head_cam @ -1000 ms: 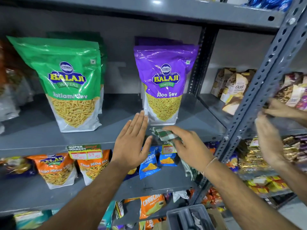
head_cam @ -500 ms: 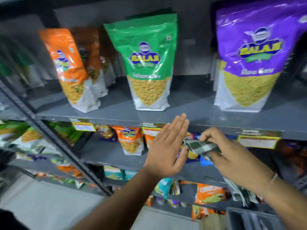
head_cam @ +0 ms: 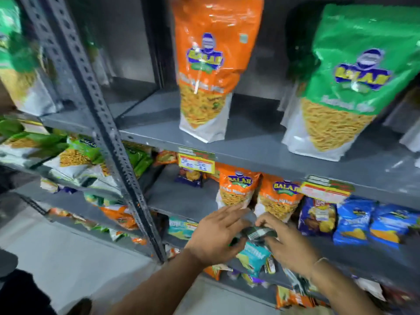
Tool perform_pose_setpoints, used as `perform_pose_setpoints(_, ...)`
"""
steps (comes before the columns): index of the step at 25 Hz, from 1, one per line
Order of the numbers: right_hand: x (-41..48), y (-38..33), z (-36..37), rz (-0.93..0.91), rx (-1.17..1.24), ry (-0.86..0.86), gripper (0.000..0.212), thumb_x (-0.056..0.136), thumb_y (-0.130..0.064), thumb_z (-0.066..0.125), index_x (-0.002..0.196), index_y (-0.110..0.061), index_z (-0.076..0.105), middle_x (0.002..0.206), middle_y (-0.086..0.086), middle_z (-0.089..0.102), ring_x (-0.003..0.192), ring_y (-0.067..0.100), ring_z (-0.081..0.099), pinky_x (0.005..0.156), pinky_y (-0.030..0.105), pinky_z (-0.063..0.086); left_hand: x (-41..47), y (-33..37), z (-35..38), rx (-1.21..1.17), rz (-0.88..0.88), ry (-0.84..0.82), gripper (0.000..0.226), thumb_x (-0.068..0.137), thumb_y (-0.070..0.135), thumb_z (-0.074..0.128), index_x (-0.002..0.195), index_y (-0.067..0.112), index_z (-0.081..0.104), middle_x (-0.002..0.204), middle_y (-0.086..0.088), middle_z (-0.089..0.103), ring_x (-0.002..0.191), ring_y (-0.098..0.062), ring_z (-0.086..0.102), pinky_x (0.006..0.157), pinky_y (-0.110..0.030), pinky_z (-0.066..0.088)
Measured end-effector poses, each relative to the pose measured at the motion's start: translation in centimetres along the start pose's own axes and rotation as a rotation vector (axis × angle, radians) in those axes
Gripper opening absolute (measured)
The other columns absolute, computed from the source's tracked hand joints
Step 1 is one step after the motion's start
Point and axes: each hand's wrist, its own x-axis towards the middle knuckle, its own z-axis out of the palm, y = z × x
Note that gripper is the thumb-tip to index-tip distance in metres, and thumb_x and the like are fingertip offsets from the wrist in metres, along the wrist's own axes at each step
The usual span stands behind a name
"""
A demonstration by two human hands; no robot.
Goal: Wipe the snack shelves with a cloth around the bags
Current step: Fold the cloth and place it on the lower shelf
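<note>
head view: grey metal shelves, blurred by motion. on the upper shelf, two big upright bags in front: an orange bag at centre, a green bag to its right, well apart, with darker bags just behind each. slotted grey upright post running down the left, crossing in front of a further bay of green bags. two price labels on the upper shelf's front edge: a yellow label and a red-and-yellow label. beneath, on the middle shelf, two small orange bags side by side, then three blue bags to the right. lower still, teal packets and more orange ones, too blurred to count.

two hands in front of the middle shelf edge, near the small orange bags. left hand open, fingers stretched nearly flat, touching the cloth on its left side. right hand closed around the dark green patterned cloth, bunched between both hands, a tail hanging below the wrist. thin bracelet on the right wrist. cloth not on a shelf surface, as far as can be told.
</note>
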Motion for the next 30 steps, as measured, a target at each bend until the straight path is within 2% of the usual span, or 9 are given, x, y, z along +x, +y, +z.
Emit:
perform_pose_setpoints(2, 2.9, -2.1, 2.8, 0.02, 0.0, 0.001, 0.04, 0.087, 0.004, 0.058, 0.104, -0.033, 0.056, 0.088, -0.014, 0.064, 0.08, -0.007, 0.058, 0.07, 0.006, 0.04, -1.4, -3.8, -0.8, -0.038, -0.034, -0.053, 0.038, 0.097, 0.042, 0.074, 0.131, 0.026, 0.073, 0.145, 0.002, 0.073, 0.141, -0.02, 0.066, 0.113, -0.038, 0.058)
perform_pose_setpoints(7, 9.3, -4.2, 8.2, 0.106, 0.073, 0.053, 0.035, 0.088, -0.009, 0.059, 0.107, -0.038, 0.057, 0.104, -0.005, 0.069, 0.092, 0.01, 0.064, 0.078, 0.026, 0.052, -3.2, -10.1, -2.2, -0.068, -0.21, -0.194, 0.041, 0.083, 0.041, 0.078, 0.124, 0.033, 0.077, 0.113, 0.009, 0.084, 0.095, -0.02, 0.081, 0.064, -0.031, 0.065)
perform_pose_setpoints(11, 13.4, -4.3, 13.2, 0.113, 0.195, 0.024, 0.033, 0.087, -0.001, 0.064, 0.109, -0.025, 0.059, 0.108, -0.001, 0.068, 0.105, 0.01, 0.063, 0.089, 0.014, 0.046, -3.4, -15.1, -2.9, -0.075, -0.393, -0.361, 0.043, 0.094, 0.044, 0.053, 0.13, 0.039, 0.076, 0.129, 0.007, 0.08, 0.114, -0.031, 0.076, 0.082, -0.043, 0.062)
perform_pose_setpoints(13, 15.4, -3.3, 16.0, 0.151, 0.223, -0.02, 0.037, 0.081, -0.006, 0.065, 0.111, -0.027, 0.061, 0.106, -0.002, 0.071, 0.1, 0.01, 0.066, 0.092, 0.024, 0.053, -3.9, -17.1, -2.8, -0.109, -0.449, -0.34, 0.042, 0.096, 0.04, 0.049, 0.129, 0.039, 0.076, 0.127, 0.007, 0.081, 0.112, -0.03, 0.076, 0.083, -0.042, 0.062)
perform_pose_setpoints(15, 17.6, -2.1, 18.1, 0.195, 0.213, -0.006, 0.042, 0.079, -0.015, 0.062, 0.118, -0.028, 0.067, 0.109, -0.005, 0.074, 0.102, 0.013, 0.069, 0.092, 0.038, 0.057, -4.5, -19.2, -2.6, -0.127, -0.486, -0.304, 0.04, 0.096, 0.037, 0.053, 0.127, 0.036, 0.078, 0.124, 0.005, 0.082, 0.109, -0.029, 0.078, 0.082, -0.042, 0.063)
perform_pose_setpoints(20, 23.8, -3.6, 19.5, 0.24, -0.024, 0.265, 0.057, 0.09, -0.013, 0.059, 0.138, -0.045, 0.056, 0.124, -0.002, 0.072, 0.107, 0.032, 0.066, 0.092, 0.042, 0.058, -5.4, -26.1, -0.4, -0.028, -0.512, -0.163, 0.045, 0.095, 0.044, 0.052, 0.123, 0.027, 0.082, 0.136, 0.002, 0.078, 0.115, -0.028, 0.079, 0.083, -0.041, 0.066)
perform_pose_setpoints(22, 25.9, -4.2, 20.6, 0.169, -0.153, 0.369, 0.062, 0.086, -0.008, 0.058, 0.138, -0.042, 0.057, 0.133, -0.009, 0.068, 0.121, 0.029, 0.061, 0.098, 0.047, 0.054, -5.9, -28.4, 0.9, -0.001, -0.546, -0.163, 0.037, 0.096, 0.039, 0.059, 0.122, 0.027, 0.082, 0.138, 0.001, 0.077, 0.113, -0.029, 0.079, 0.082, -0.042, 0.067)
perform_pose_setpoints(25, 27.0, -2.7, 24.1, 0.103, -0.202, 0.289, 0.062, 0.082, -0.005, 0.053, 0.137, -0.033, 0.06, 0.143, -0.007, 0.06, 0.138, 0.024, 0.049, 0.102, 0.044, 0.051, -8.6, -30.4, 3.1, 0.032, -0.586, -0.276, 0.034, 0.095, 0.026, 0.076, 0.129, 0.027, 0.078, 0.15, -0.001, 0.071, 0.13, -0.033, 0.073, 0.093, -0.048, 0.067)
perform_pose_setpoints(30, 25.4, -1.3, 29.2, 0.118, -0.26, 0.187, 0.06, 0.094, -0.045, 0.04, 0.15, -0.024, 0.045, 0.161, 0.001, 0.038, 0.152, 0.023, 0.028, 0.121, 0.048, 0.028, -13.4, -29.9, 5.8, 0.09, -0.606, -0.462, 0.068, 0.099, 0.04, 0.045, 0.162, 0.015, 0.053, 0.168, -0.013, 0.053, 0.156, -0.035, 0.051, 0.125, -0.058, 0.045)
